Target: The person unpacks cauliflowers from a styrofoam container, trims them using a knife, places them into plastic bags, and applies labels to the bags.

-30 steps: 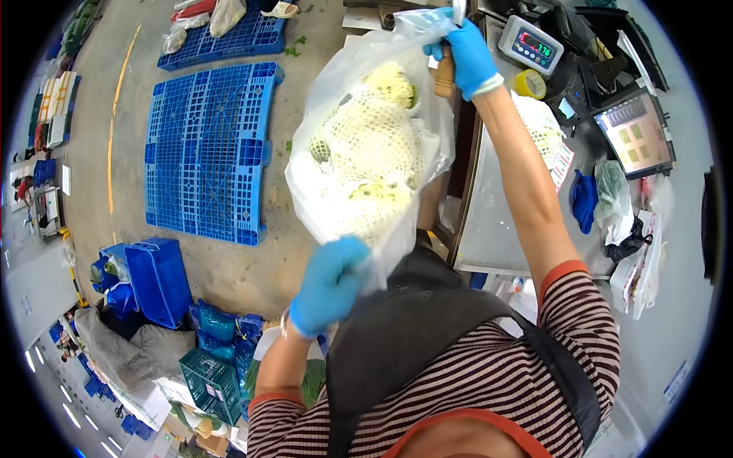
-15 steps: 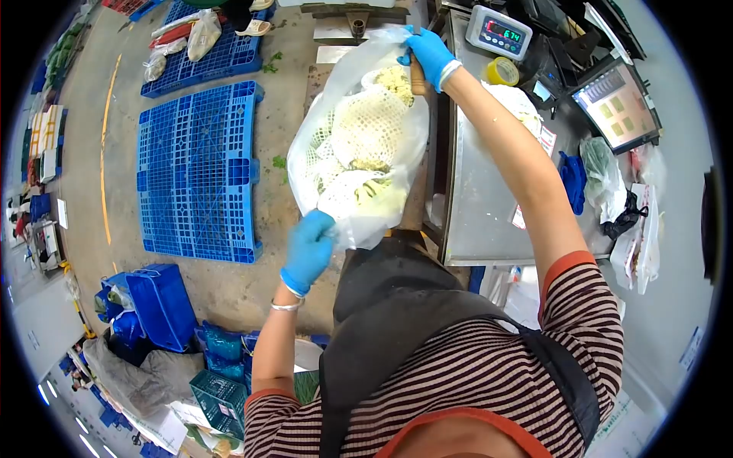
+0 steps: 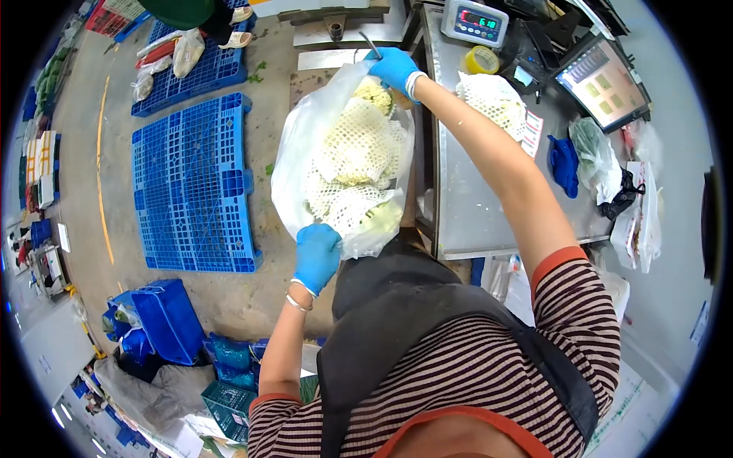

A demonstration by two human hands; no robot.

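A large clear plastic bag [image 3: 294, 164] hangs in front of me, holding several cauliflowers [image 3: 351, 149] in white foam nets. My left hand [image 3: 318, 256], in a blue glove, is closed on the bag's near rim. My right hand [image 3: 395, 70], gloved the same way, is closed at the far rim. A wooden-handled tool [image 3: 402, 99] is also in my right hand; a thin dark metal piece juts out past the knuckles. The fingers hide most of this tool, so its kind is unclear.
To the right, a steel table [image 3: 473, 198] bears a netted cauliflower [image 3: 492, 99], yellow tape [image 3: 482, 59], a digital scale [image 3: 475, 23] and a monitor [image 3: 603, 91]. Blue pallets [image 3: 191, 183] lie on the floor at left. Another person's shoe [image 3: 236, 40] shows at the top.
Both hands and the bag have shifted slightly left in view. My right hand has turned, exposing the tool's metal part. The scale's reading has dropped from 6.74 to 6.18.
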